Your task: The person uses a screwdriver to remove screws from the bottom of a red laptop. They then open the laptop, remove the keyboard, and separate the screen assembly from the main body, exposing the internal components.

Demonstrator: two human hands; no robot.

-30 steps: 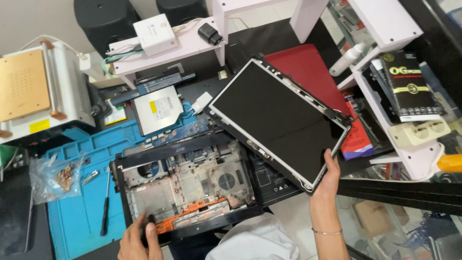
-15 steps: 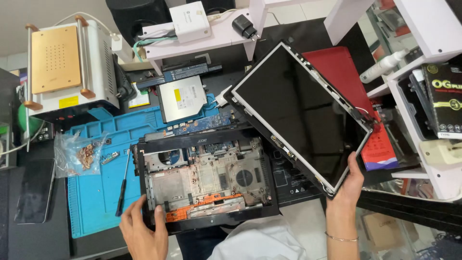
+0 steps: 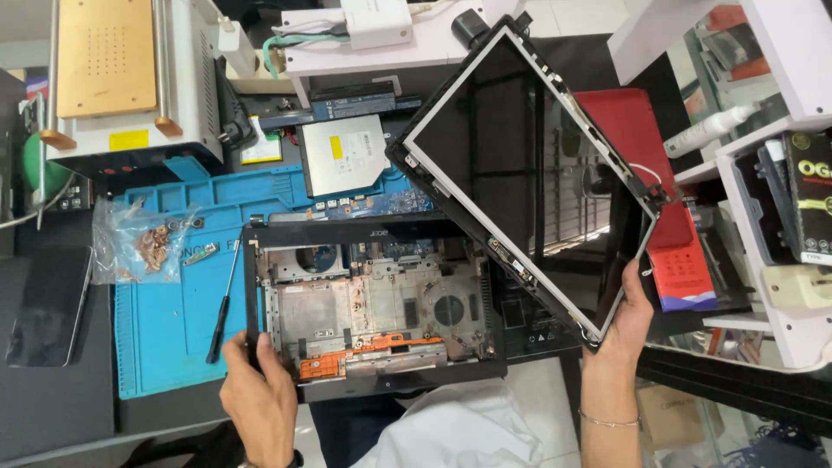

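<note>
An opened black laptop base (image 3: 373, 303) with bare metal and an orange strip inside lies on the blue work mat (image 3: 165, 329). My left hand (image 3: 256, 394) grips its front left corner. My right hand (image 3: 620, 325) holds the lower corner of a detached laptop screen panel (image 3: 529, 165), which is tilted up above the base's right side. The glass is dark and reflects the room.
A screwdriver (image 3: 221, 316) and a clear bag of screws (image 3: 143, 243) lie on the mat. An optical drive (image 3: 345, 156) sits behind the base. A white machine with a brass plate (image 3: 108, 78) stands back left, a phone (image 3: 48, 303) at far left, white shelves (image 3: 780, 173) at right.
The screen panel has been lifted higher and swung more upright in my right hand. My left hand stays on the base's corner. The camera has moved closer.
</note>
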